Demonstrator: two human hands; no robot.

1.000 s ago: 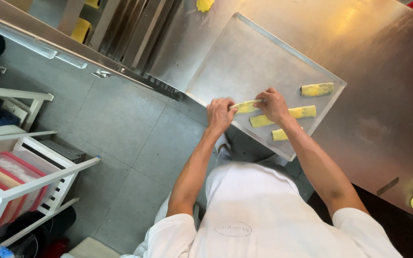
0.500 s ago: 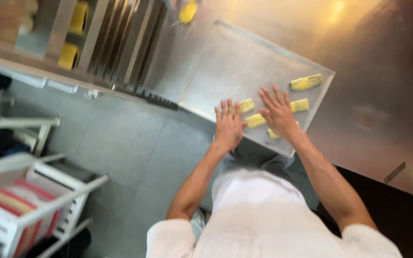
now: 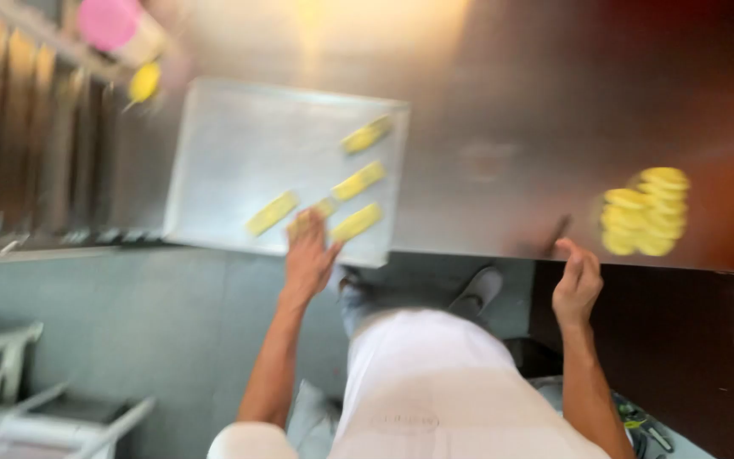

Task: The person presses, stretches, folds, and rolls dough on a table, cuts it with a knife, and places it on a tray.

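The left hand (image 3: 309, 253) rests flat, fingers spread and grasping nothing, on the near edge of the tray (image 3: 239, 144), touching a yellow dough strip (image 3: 320, 210). 4 more strips lie around it on the tray, 1 just left (image 3: 272, 212), 3 to the right and farther back. They look soft, light and easily dented, so lifting each gently by its long sides or from underneath seems wisest. The right hand (image 3: 576, 280) is raised at the near desk (image 3: 503, 110) edge, fingers loosely curled and open, holding nothing, near a pile of yellow dough rounds (image 3: 646, 211). Both forearms reach forward, well apart. Motion blur hides finer detail.
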